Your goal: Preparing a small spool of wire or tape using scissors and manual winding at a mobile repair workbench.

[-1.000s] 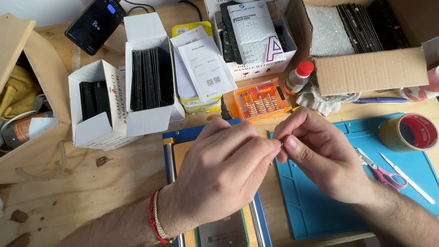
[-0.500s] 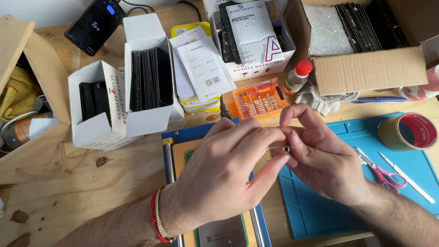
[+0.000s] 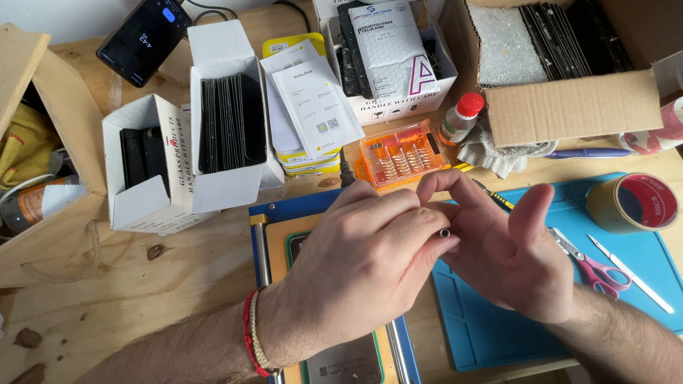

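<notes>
— Both hands meet over the middle of the tabletop in the head view: the left hand [image 3: 366,252] is closed around a small metal tool tip [image 3: 445,232], only its hollow silvery end poking out between the fingers.

— And the right hand [image 3: 509,252]?

— Fingers loosely spread, touching the tip's end, gripping nothing firmly. The fitting looks underway, not finished.

— What lies near?

— An orange bit case [image 3: 400,155] just behind the hands, a blue mat [image 3: 569,213] under the right one, pink scissors [image 3: 594,267] toward the right edge.
</notes>
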